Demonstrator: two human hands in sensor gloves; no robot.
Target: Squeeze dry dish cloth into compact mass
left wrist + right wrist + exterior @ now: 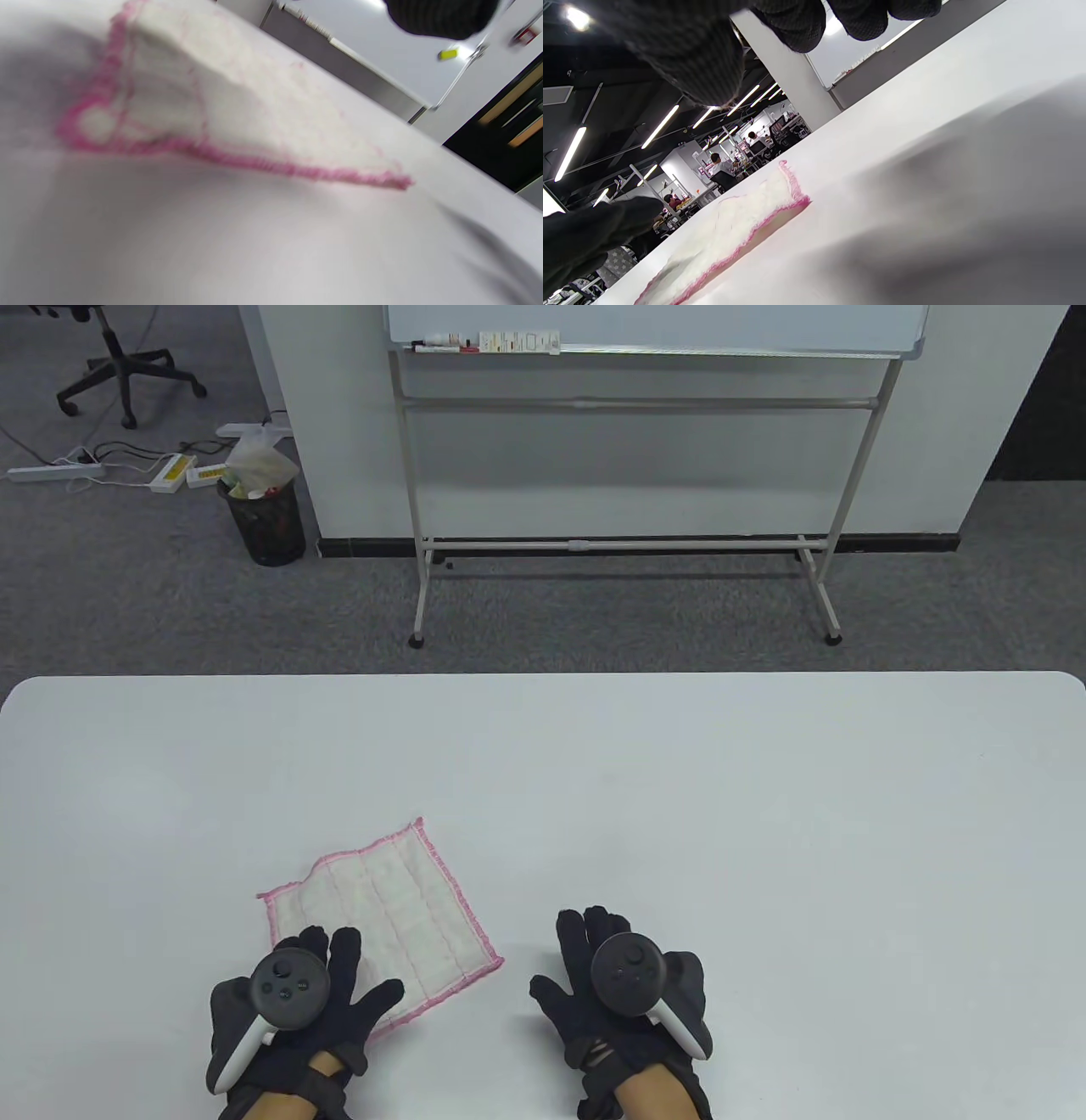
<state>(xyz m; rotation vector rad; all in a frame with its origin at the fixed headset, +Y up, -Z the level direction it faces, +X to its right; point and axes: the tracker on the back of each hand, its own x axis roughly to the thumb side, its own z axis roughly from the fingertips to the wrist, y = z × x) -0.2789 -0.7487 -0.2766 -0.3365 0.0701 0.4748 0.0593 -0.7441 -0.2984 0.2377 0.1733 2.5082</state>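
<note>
My left hand (297,997) lay open, fingers spread over the near corner of the flat cloth (386,912) on the table (679,780), my right hand (624,984) open just beside it, so I judged it best to rake the edges inward with both before squeezing.

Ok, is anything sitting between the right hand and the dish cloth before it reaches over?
Nothing visible does. The dish cloth lies flat on the table, and only bare tabletop shows between its near right corner and the right hand. The left hand already overlaps the cloth's near edge on the other side.
</note>
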